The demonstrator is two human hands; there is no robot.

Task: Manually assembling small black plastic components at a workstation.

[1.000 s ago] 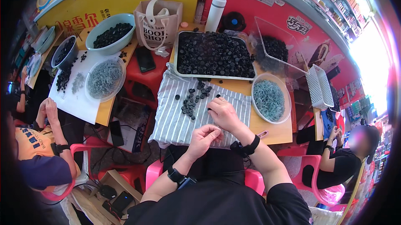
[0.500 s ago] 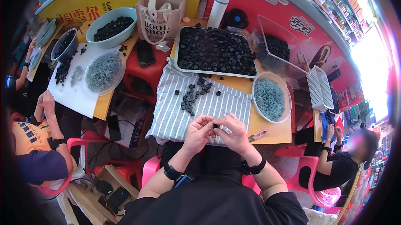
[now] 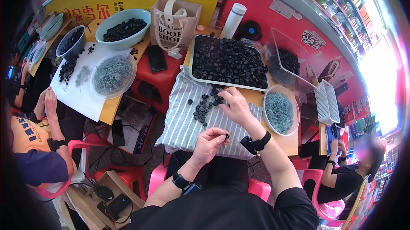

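My left hand (image 3: 208, 146) is closed in a pinch over the near edge of a grey-and-white striped cloth (image 3: 177, 121). A small round black cap (image 3: 226, 136) shows at its fingertips. Farther off, my right hand (image 3: 236, 107) reaches to a loose pile of black caps (image 3: 201, 112) on the cloth. Its thumb and fingers are apart at the pile's right side, and I see nothing held between them. Behind the pile stands a white-rimmed tray (image 3: 192, 65) heaped with more such caps. A clear round tub (image 3: 294, 121) of fine grey-green pieces sits to the right.
A clear plastic bin (image 3: 294, 70), a white perforated basket (image 3: 326, 102) and a white bottle (image 3: 233, 20) stand behind. At left, a tote bag (image 3: 181, 25) and phone (image 3: 157, 58) rest near a co-worker's table (image 3: 81, 102) with bowls. Other people sit at both sides.
My hands were together at the cloth's near edge. The right one has moved away to the cap pile; the left stays near with a cap. The view has shifted slightly.
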